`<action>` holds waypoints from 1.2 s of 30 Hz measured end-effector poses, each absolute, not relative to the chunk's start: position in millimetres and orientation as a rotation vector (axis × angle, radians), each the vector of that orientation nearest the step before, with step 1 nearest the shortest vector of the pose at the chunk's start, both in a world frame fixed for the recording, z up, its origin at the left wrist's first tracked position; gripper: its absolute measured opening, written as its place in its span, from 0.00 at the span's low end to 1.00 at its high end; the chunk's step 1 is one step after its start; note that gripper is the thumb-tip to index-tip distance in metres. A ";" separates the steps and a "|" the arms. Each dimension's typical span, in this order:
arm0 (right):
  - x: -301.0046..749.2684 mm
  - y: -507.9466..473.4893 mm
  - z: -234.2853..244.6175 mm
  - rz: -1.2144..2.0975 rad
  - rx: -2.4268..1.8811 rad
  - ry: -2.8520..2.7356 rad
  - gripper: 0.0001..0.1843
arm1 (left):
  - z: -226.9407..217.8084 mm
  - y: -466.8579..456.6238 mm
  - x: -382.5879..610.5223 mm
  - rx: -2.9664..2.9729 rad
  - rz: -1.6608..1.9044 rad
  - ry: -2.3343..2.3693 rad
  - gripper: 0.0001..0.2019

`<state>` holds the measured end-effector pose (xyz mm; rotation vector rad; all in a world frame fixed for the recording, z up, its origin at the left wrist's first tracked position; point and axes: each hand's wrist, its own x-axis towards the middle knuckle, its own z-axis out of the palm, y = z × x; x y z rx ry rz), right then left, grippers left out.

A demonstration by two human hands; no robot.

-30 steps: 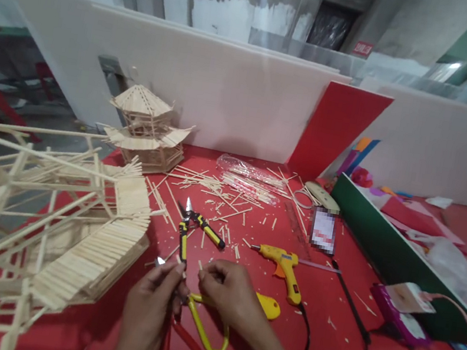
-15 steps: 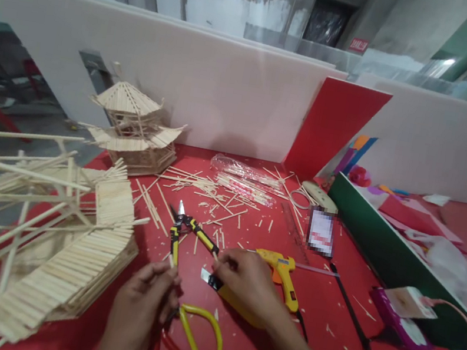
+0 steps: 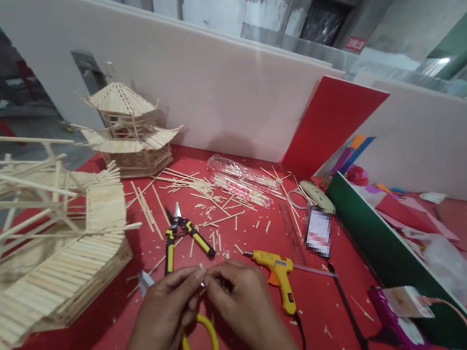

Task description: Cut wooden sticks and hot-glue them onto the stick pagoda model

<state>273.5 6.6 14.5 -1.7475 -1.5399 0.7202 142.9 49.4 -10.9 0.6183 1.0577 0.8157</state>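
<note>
While left grip point(image 3: 166, 310) pinches one stick point(image 3: 201, 266) | right grip point(image 3: 242, 299) unclear | one glue gun point(image 3: 283, 272)

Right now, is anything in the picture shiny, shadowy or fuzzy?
Head view: the plastic wrap glints; head view: a dark shadow lies beside the big stick model; head view: the phone looks blocky; head view: the tiny piece at the left hand looks fuzzy.
</note>
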 end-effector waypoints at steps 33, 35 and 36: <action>375.1 48.2 3.2 0.809 -1.953 -1.615 0.15 | -13.6 74.9 164.8 0.483 0.788 0.988 0.25; 338.0 32.6 6.1 0.917 -1.729 -1.332 0.14 | -13.0 73.1 163.7 0.474 0.802 0.990 0.26; 324.3 27.0 6.3 0.927 -1.686 -1.257 0.13 | -13.0 72.0 162.2 0.478 0.802 0.992 0.26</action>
